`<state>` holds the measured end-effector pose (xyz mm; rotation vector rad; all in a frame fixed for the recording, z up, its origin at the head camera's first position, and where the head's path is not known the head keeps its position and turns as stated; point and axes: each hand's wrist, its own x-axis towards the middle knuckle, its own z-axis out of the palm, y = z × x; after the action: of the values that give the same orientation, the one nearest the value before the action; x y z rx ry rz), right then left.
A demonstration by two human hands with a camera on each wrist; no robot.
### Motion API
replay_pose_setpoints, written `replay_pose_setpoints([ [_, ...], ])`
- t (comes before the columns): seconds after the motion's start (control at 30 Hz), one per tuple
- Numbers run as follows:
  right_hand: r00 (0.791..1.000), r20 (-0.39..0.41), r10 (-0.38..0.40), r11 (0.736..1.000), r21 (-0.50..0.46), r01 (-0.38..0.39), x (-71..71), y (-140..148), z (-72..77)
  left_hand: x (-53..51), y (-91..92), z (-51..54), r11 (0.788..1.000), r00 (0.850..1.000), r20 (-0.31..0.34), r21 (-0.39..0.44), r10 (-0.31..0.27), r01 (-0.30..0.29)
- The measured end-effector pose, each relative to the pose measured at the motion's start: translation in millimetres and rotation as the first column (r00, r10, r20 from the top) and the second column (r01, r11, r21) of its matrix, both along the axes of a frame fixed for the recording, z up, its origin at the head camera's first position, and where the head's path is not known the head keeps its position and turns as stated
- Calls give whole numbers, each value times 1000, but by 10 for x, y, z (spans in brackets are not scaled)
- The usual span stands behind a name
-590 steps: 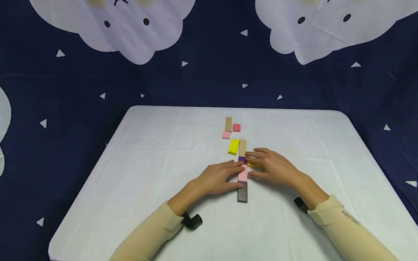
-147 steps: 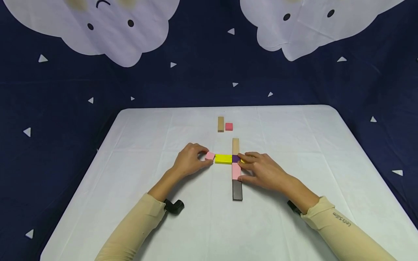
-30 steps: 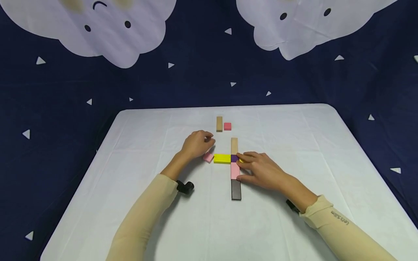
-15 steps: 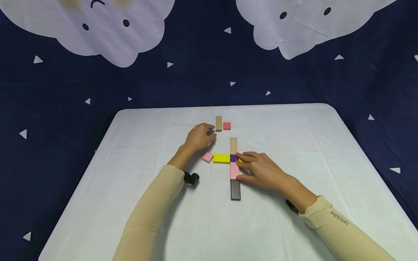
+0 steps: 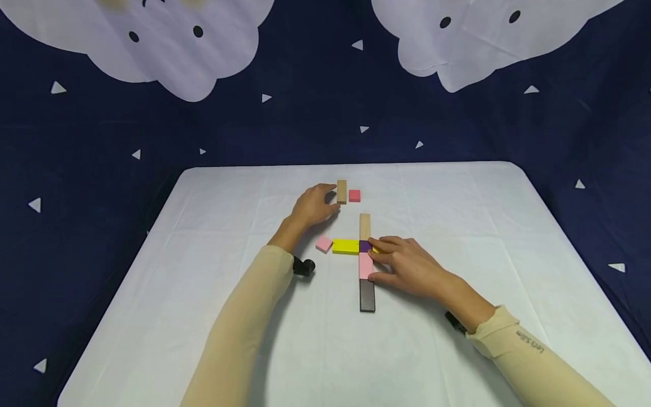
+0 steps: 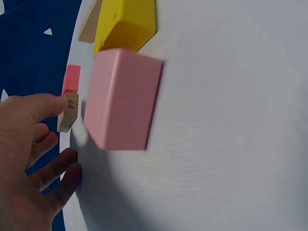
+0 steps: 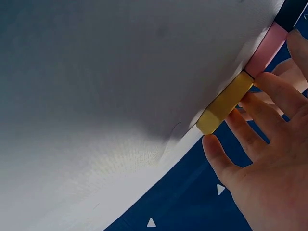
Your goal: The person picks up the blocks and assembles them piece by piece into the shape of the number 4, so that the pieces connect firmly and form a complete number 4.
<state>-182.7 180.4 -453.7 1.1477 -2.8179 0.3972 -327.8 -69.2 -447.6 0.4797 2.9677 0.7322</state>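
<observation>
My left hand (image 5: 313, 204) reaches to a wooden block (image 5: 342, 192) at the back, thumb and fingers apart at its left side. A red block (image 5: 354, 195) lies to the right of it. My right hand (image 5: 407, 264) rests with extended fingers along the right of a cross of blocks, touching a second yellow block (image 7: 225, 103) that it mostly covers in the head view. The cross also has a tan block (image 5: 364, 226), a purple block (image 5: 364, 246), a long pink block (image 5: 365, 265), a dark grey block (image 5: 367, 295) and a yellow block (image 5: 346, 247) on the left.
A small pink block (image 5: 324, 244) sits turned at an angle by the yellow block's left end, below the left forearm. Everything lies on a white-covered table (image 5: 447, 203), with a dark blue cloud-patterned cloth (image 5: 315, 130) behind it.
Earlier my left hand placed the yellow block on the cross's left side and held the small pink block there. It has since let go and moved back to the wooden block. My right hand stays.
</observation>
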Motion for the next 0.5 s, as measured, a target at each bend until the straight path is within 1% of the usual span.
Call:
replay_pose_setpoints([
  [0.17,1000,13,-8,1000,16,8,7,16,-14,-55,11,2,1000,1000,29,-9,-12,13],
  [0.3,1000,5,-7,1000,19,7,2,19,-7,-81,34,49,999,998,56,-33,-21,23],
  [0.4,1000,4,-2,1000,15,2,-6,12,4,-100,44,85,998,996,88,-58,-24,29],
  [0.5,1000,10,0,1000,18,-1,-10,5,10,-130,59,99,996,992,123,-86,-30,40],
])
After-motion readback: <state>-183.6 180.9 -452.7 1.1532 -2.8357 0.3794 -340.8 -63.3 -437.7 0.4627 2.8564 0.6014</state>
